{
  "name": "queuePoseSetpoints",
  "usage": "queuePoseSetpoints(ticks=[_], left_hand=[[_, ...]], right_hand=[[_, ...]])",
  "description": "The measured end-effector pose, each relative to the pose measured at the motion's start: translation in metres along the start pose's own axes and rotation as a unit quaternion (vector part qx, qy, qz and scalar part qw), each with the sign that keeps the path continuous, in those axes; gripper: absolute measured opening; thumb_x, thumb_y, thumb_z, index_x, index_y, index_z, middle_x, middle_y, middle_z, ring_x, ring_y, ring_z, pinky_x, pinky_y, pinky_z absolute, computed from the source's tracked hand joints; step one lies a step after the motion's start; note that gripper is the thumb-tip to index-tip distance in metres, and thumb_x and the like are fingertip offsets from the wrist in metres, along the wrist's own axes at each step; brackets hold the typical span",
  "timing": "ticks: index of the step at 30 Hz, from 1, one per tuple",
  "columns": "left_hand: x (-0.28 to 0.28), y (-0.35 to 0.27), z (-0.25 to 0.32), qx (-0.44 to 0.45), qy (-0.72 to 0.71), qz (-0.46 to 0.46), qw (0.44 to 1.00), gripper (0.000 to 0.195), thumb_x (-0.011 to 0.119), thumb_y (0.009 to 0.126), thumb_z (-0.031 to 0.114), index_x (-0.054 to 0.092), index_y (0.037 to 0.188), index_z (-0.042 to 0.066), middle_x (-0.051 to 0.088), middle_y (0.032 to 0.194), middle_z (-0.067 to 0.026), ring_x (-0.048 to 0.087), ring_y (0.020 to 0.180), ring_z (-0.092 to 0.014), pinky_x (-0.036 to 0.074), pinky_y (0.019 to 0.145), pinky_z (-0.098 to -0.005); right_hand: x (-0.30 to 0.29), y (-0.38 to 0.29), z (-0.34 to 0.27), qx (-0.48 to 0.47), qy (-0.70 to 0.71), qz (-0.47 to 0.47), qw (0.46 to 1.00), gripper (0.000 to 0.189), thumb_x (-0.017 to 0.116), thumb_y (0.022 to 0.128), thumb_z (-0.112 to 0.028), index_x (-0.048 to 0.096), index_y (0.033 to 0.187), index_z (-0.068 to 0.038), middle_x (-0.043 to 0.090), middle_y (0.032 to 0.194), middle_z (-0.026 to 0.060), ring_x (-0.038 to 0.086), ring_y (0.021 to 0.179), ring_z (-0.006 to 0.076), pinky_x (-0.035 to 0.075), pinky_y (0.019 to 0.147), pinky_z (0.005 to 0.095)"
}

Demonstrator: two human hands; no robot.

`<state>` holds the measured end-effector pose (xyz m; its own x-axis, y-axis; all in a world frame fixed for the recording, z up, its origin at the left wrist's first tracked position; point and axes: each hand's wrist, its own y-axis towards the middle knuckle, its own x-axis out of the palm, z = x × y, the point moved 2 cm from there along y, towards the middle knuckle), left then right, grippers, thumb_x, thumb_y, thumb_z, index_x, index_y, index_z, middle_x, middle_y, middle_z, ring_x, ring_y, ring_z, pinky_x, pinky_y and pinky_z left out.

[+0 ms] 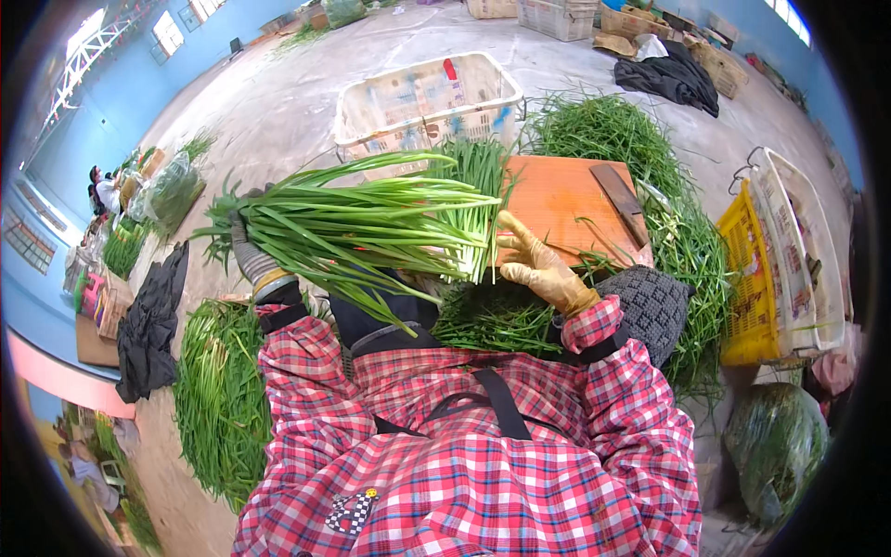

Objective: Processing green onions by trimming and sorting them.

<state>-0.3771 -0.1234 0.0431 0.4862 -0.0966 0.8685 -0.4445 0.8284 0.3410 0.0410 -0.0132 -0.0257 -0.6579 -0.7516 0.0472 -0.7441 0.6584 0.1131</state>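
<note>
My left hand (252, 254), in a grey glove with a striped cuff, is closed round the leafy end of a large bunch of long green leaves, perhaps garlic chives (362, 216). The pale stem ends point right. Close to those ends, my right hand (539, 264), in a yellowish rubber glove, is held with its fingers apart and nothing in them. Behind it lies an orange board (550, 188) with a broad cleaver-like blade (618, 202) on its right side. More cut stalks (480, 167) rest along the board's left edge, partly hidden by the bunch.
A white plastic crate (428, 132) stands beyond the board. Heaps of greens lie behind and right of the board (598, 132) and at my left (223, 397). Yellow (748, 278) and white crates stand at right. Black sheeting (153, 313) lies at left. People sit far off at left.
</note>
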Motion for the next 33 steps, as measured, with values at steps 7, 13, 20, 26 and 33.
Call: queuePoseSetpoints(ticks=[7,13,20,26,33], left_hand=[[0.006,0.002,-0.005,0.065,0.087,0.001,0.994,0.039,0.057,0.088,0.034,0.062,0.109,0.001,0.063,0.110,-0.0148,0.056,0.106,-0.029,0.040,0.100,-0.0441],[-0.004,0.002,-0.009,0.060,0.061,0.029,0.996,0.037,0.057,0.088,0.033,0.063,0.105,0.001,0.065,0.107,-0.0140,0.054,0.110,-0.031,0.037,0.102,-0.0452],[-0.008,-0.001,-0.020,0.056,0.070,0.044,0.995,0.040,0.054,0.087,0.034,0.059,0.108,0.000,0.063,0.105,-0.0177,0.057,0.102,-0.037,0.042,0.095,-0.0511],[0.001,-0.003,-0.025,0.032,-0.008,0.027,0.999,0.042,0.055,0.087,0.032,0.057,0.111,-0.002,0.062,0.109,-0.0200,0.056,0.105,-0.039,0.040,0.098,-0.0528],[-0.005,-0.003,-0.017,0.087,0.001,0.184,0.979,0.034,0.054,0.088,0.027,0.060,0.106,-0.001,0.063,0.109,-0.0179,0.056,0.107,-0.036,0.038,0.101,-0.0493]], right_hand=[[0.026,0.021,-0.015,0.004,0.105,-0.008,0.994,0.044,0.065,0.086,-0.022,0.054,0.125,-0.004,0.056,0.121,0.0076,0.051,0.109,0.0168,0.038,0.095,0.0297],[0.051,0.036,0.006,-0.066,-0.042,0.106,0.991,0.028,0.067,0.083,-0.018,0.066,0.104,0.001,0.064,0.100,0.0076,0.057,0.094,0.0147,0.043,0.084,0.0286],[0.052,0.015,-0.022,-0.028,0.072,0.061,0.995,0.031,0.057,0.091,-0.027,0.063,0.103,0.002,0.063,0.086,0.0011,0.054,0.076,0.0095,0.043,0.070,0.0232],[0.032,-0.012,-0.051,-0.014,0.217,-0.069,0.974,0.034,0.056,0.091,-0.028,0.062,0.103,0.003,0.063,0.091,0.0022,0.054,0.084,0.0110,0.041,0.081,0.0255],[-0.053,-0.082,-0.033,-0.019,0.178,0.094,0.979,0.024,0.056,0.089,-0.021,0.060,0.087,0.003,0.063,0.101,0.0222,0.057,0.107,0.0342,0.041,0.098,0.0452]])
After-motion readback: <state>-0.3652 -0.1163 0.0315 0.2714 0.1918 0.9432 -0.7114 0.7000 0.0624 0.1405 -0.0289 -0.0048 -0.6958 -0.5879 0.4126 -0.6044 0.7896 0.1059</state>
